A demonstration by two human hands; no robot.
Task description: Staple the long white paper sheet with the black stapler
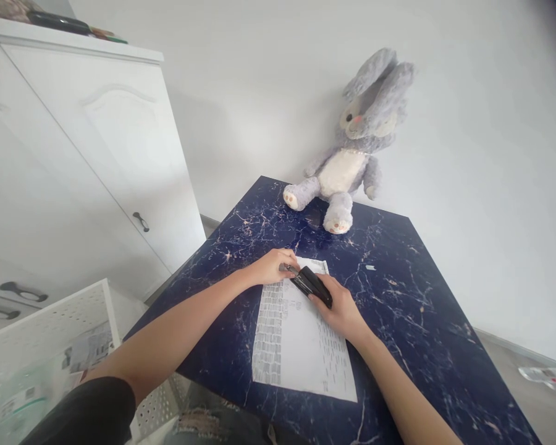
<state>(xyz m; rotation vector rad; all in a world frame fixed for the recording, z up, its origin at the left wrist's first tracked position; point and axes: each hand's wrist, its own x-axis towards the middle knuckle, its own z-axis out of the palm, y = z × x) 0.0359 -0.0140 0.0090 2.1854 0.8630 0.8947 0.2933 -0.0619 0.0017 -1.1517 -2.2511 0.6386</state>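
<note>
A black stapler is held low over a printed sheet of paper that lies on the table. My right hand is closed around the stapler's thick near end. At its far left end, the fingers of my left hand pinch a grey metal part that seems to belong to the stapler. Whether the stapler touches the paper, I cannot tell. My left hand also covers the sheet's upper left corner.
A plush rabbit sits at the back of the blue marbled table, against the wall. A small white scrap lies to the right. White cabinets and a perforated white basket stand at the left.
</note>
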